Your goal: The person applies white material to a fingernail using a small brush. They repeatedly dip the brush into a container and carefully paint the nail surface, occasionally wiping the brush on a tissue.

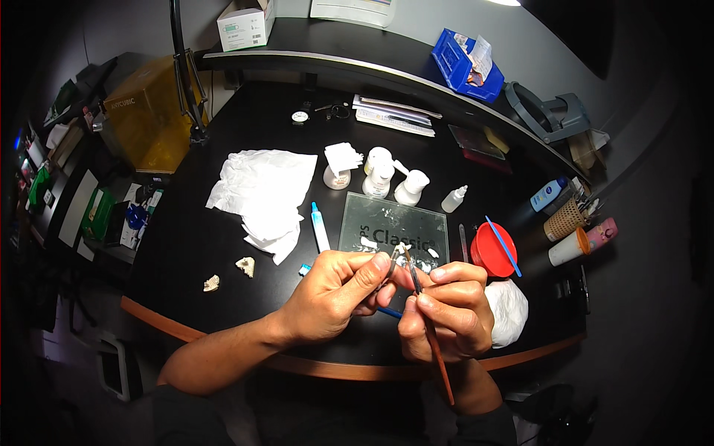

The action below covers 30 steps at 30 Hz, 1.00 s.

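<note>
Over the near part of the smooth glass slab, the left hand pinches a thin tool beside a small, pale, lumpy piece; the right hand grasps a slender wooden-handled brush. Left of the slab lies crumpled white tissue.

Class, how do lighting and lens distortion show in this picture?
Head view: the black desk's orange-brown front edge bows, likely fisheye distortion; head view: the crumpled white sheet looks bright; head view: the corners fade dark; head view: the white lamp is blown out.
</note>
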Each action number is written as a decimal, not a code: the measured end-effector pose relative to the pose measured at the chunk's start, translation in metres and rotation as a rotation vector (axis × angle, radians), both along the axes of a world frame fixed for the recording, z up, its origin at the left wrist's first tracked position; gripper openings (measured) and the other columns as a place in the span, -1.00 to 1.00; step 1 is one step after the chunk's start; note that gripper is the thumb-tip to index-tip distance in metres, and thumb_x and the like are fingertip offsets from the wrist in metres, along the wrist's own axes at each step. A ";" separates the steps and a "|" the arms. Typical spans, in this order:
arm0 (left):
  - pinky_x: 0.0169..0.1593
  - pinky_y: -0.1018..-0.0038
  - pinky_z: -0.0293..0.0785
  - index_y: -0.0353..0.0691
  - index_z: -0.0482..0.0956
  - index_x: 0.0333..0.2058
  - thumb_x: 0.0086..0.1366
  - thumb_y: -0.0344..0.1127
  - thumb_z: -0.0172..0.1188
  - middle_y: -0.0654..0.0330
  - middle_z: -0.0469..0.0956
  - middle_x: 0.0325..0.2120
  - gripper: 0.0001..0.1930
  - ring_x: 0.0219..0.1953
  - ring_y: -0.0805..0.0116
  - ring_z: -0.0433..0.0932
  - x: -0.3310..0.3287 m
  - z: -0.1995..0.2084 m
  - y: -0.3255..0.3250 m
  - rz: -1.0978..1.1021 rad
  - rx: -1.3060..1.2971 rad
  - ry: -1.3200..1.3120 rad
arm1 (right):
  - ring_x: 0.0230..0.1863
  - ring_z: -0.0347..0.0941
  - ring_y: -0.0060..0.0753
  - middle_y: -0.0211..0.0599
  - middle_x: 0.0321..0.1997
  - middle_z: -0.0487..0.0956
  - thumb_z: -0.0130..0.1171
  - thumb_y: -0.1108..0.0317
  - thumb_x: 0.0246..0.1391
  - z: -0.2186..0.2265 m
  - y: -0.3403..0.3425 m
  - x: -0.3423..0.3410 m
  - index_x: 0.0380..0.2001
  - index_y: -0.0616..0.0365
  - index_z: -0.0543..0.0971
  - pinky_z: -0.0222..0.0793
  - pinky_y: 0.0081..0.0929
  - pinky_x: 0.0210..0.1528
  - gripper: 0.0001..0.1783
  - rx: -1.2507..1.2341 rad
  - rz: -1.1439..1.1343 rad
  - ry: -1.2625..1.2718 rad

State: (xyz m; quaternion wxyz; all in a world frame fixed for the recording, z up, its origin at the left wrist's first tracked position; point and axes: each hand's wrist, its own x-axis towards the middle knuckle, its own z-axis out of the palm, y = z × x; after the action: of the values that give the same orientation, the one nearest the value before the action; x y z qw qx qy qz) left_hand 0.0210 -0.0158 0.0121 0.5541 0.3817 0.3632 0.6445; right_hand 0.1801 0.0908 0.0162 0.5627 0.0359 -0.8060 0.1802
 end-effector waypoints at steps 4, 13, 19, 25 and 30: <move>-0.45 0.70 0.23 -0.36 0.67 -0.10 0.64 -0.12 -0.08 0.39 0.45 -0.47 -0.56 -0.51 0.70 0.28 -0.001 -0.001 0.001 -0.007 0.015 0.006 | -0.12 0.57 -0.22 -0.31 -0.31 0.60 0.52 0.47 0.00 -0.001 0.000 0.001 -0.26 0.16 0.68 0.63 -0.47 -0.19 -0.76 0.000 0.010 0.006; -0.45 0.69 0.22 -0.36 0.68 -0.10 0.64 -0.12 -0.08 0.40 0.44 -0.49 -0.57 -0.52 0.70 0.28 0.000 -0.002 0.000 0.017 0.014 0.021 | -0.13 0.57 -0.22 -0.33 -0.30 0.62 0.53 0.46 0.00 -0.002 0.000 0.000 -0.26 0.15 0.68 0.60 -0.44 -0.19 -0.76 0.000 0.002 -0.001; -0.44 0.70 0.23 -0.36 0.68 -0.10 0.64 -0.12 -0.07 0.40 0.44 -0.48 -0.57 -0.51 0.70 0.29 0.000 0.000 0.001 0.009 0.012 0.024 | -0.13 0.57 -0.22 -0.33 -0.30 0.62 0.53 0.45 0.01 0.001 0.000 0.001 -0.24 0.14 0.68 0.60 -0.45 -0.17 -0.75 0.002 -0.004 -0.002; -0.44 0.69 0.23 -0.36 0.68 -0.10 0.64 -0.11 -0.07 0.40 0.44 -0.49 -0.56 -0.51 0.69 0.28 0.001 0.001 0.000 0.020 0.006 0.029 | -0.14 0.57 -0.23 -0.32 -0.30 0.61 0.52 0.45 0.02 0.000 0.000 0.000 -0.25 0.14 0.68 0.59 -0.46 -0.20 -0.77 -0.001 0.001 -0.001; -0.44 0.70 0.23 -0.35 0.68 -0.10 0.64 -0.12 -0.08 0.40 0.44 -0.49 -0.56 -0.51 0.70 0.28 0.001 0.000 0.000 0.016 0.005 0.030 | -0.13 0.57 -0.22 -0.31 -0.30 0.61 0.52 0.49 0.00 -0.001 0.000 0.000 -0.25 0.15 0.68 0.59 -0.46 -0.21 -0.76 -0.011 -0.004 0.002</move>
State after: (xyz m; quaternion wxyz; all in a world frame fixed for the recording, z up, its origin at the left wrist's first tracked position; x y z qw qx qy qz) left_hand 0.0217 -0.0156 0.0119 0.5425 0.3897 0.3728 0.6440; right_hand 0.1806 0.0908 0.0150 0.5639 0.0311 -0.8046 0.1835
